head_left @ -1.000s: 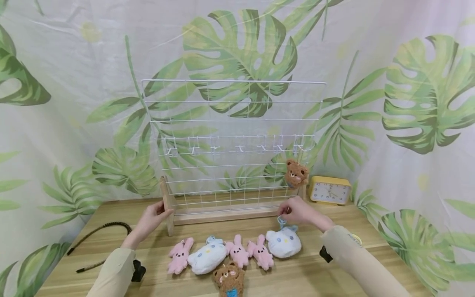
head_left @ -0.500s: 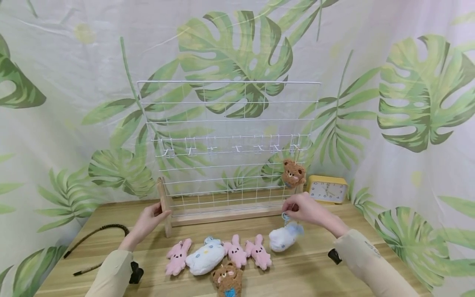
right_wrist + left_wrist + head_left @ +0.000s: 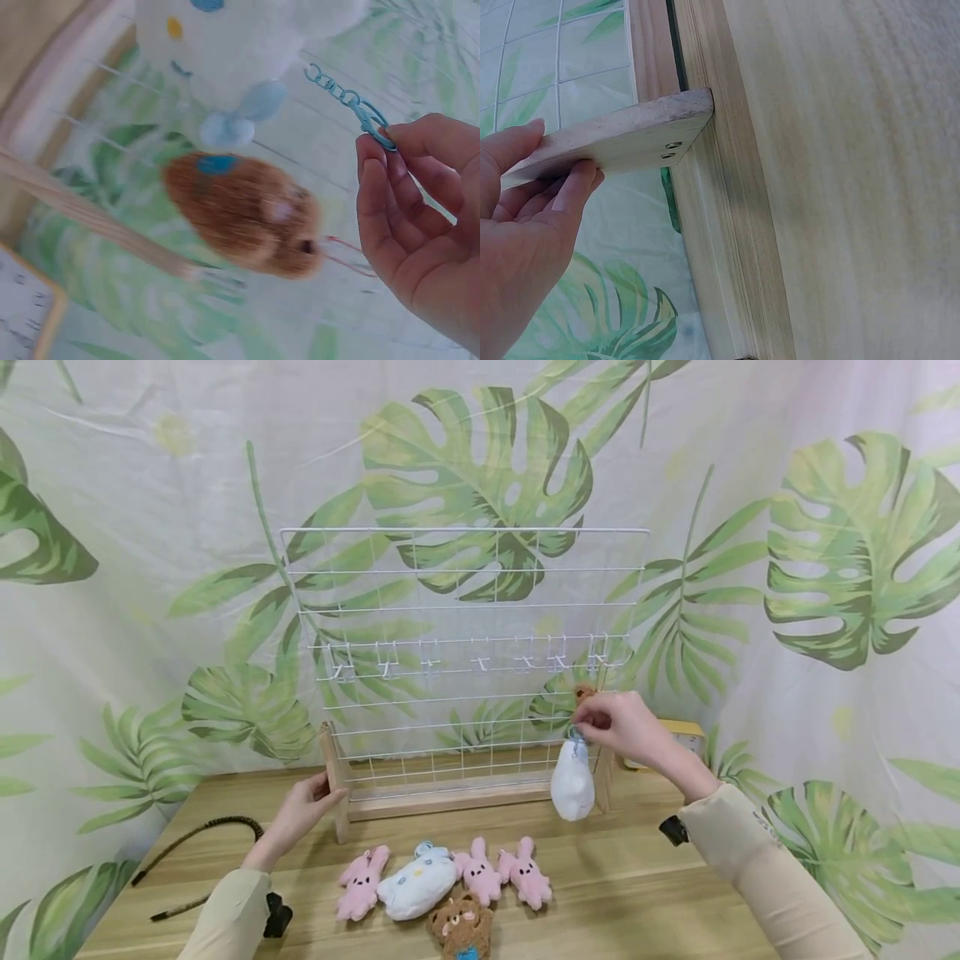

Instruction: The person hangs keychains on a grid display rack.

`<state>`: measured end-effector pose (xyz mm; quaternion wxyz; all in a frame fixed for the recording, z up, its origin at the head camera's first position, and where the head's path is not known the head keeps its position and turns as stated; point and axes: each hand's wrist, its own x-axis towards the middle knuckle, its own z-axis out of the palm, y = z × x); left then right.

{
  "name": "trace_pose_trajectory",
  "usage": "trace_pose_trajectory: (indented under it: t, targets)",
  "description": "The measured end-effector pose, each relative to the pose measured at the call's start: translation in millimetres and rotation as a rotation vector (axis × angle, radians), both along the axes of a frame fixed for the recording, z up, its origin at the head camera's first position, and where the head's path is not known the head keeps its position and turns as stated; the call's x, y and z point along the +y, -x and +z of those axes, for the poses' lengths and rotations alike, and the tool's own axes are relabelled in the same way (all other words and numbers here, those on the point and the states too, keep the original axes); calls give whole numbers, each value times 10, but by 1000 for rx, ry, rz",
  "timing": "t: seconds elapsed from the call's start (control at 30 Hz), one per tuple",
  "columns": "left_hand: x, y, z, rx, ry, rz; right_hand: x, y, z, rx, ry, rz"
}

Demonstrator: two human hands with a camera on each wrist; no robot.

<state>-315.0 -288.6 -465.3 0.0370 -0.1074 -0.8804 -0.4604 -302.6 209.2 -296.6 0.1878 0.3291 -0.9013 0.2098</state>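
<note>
While the right hand (image 3: 622, 728) pinches a small blue clip (image 3: 369, 120) between its fingertips, a white plush toy (image 3: 573, 782) hangs down from that clip on a short blue chain. The toy is off the table (image 3: 615, 893) and its long side points straight up and down. It hangs just under the hand, in front of the lower right part of the white wire rack (image 3: 465, 652). A row of little hooks (image 3: 480, 658) sits higher on the rack, up and a bit to the left of the hand. A brown bear toy (image 3: 244, 214) hangs on the rack just behind the white one, very near it; I cannot tell if they touch.

The right hand is the one at the toy. The left hand (image 3: 300, 810) is well apart from it, on the other side. Its thumb and fingers hold the wooden foot (image 3: 615, 146) of the rack at the left end.

Lying on the wooden table in front of the rack are three pink bunny toys (image 3: 480, 872), a second white toy (image 3: 417, 885) and one more brown bear (image 3: 461, 928). A dark curved band (image 3: 202, 835) lies at the left. A yellow clock (image 3: 686, 731) peeks out behind the right hand. A cloth with big green leaves (image 3: 480, 468) hangs all around.
</note>
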Motion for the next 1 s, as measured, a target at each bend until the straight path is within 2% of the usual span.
trace_pose_trajectory:
  t: [0.23, 0.53, 0.7, 1.0]
  targets:
    - [-7, 2, 2, 4, 1, 1, -58, 10, 287, 102, 39, 11]
    - [7, 0, 9, 12, 5, 4, -98, 145, 466, 193, 130, 21]
    - [7, 5, -1, 13, -6, 14, -131, 237, 507, 190, 137, 15]
    - [-6, 23, -30, 8, -13, 14, -166, 382, 508, 95, 106, -26]
